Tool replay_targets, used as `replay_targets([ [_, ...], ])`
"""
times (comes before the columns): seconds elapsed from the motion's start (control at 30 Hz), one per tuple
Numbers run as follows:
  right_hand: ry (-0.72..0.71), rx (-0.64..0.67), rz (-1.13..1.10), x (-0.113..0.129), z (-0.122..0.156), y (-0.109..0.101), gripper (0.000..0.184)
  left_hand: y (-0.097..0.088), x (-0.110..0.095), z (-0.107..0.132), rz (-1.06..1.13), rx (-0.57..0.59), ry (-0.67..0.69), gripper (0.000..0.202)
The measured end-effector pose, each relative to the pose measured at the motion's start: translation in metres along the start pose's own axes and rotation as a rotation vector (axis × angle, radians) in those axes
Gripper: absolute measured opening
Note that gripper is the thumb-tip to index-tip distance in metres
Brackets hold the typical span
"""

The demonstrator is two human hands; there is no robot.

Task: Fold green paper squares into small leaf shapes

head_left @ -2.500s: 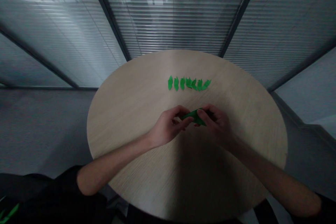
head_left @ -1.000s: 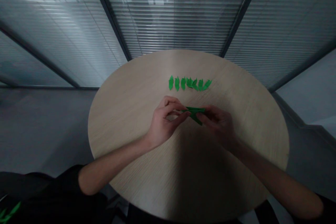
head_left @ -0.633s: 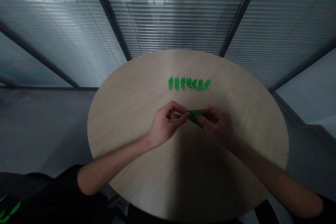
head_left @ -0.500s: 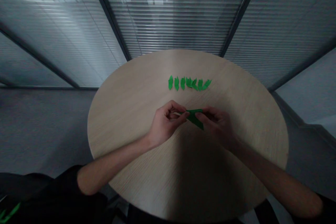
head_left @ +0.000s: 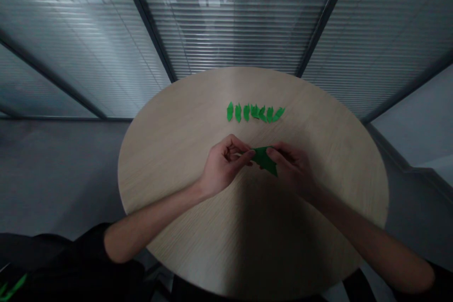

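Paper piece (head_left: 264, 160), green and folded, pinched between my hands over the round wood tabletop (head_left: 329, 151). Left hand (head_left: 226, 163) curled nearly shut, fingertips (head_left: 252, 152) gripping the piece's left edge. Right hand (head_left: 290, 165) also nearly closed, fingers (head_left: 274, 152) on its upper right. Row of seven similar green pieces (head_left: 254, 113) lies farther across the table, apart from both hands.

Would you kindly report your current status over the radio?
Left hand, right hand pinching folded green paper. Small green paper pieces in a row beyond. Nothing in the way.
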State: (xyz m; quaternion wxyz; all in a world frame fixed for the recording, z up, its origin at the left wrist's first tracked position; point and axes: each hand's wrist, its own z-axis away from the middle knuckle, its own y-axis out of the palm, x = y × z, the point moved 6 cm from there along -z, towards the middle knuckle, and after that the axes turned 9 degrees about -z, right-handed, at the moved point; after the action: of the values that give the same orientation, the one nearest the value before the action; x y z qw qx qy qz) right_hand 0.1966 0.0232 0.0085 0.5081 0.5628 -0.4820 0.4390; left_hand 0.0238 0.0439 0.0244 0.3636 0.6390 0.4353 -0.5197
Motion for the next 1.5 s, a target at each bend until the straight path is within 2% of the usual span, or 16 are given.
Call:
replay_targets([
  [0.17, -0.083, -0.054, 0.078, 0.011, 0.001, -0.002, 0.035, 0.001, 0.002, 0.0, 0.015, -0.002, -0.007, 0.035],
  [0.5, 0.054, 0.061, -0.036, -0.003, 0.001, 0.004, 0.036, 0.001, 0.006, -0.002, 0.035, 0.032, -0.028, 0.035],
  [0.8, -0.006, -0.008, -0.02, 0.005, 0.001, 0.0, 0.033, -0.001, 0.009, -0.003, 0.028, 0.0, -0.048, 0.033],
  [1.07, 0.035, 0.039, -0.062, -0.001, 0.0, 0.002, 0.034, 0.007, 0.011, -0.001, -0.043, 0.155, -0.158, 0.036],
  [1.5, 0.03, 0.076, 0.014, 0.0, 0.002, 0.002, 0.036, 0.01, 0.012, 0.002, -0.05, 0.199, -0.13, 0.038],
])
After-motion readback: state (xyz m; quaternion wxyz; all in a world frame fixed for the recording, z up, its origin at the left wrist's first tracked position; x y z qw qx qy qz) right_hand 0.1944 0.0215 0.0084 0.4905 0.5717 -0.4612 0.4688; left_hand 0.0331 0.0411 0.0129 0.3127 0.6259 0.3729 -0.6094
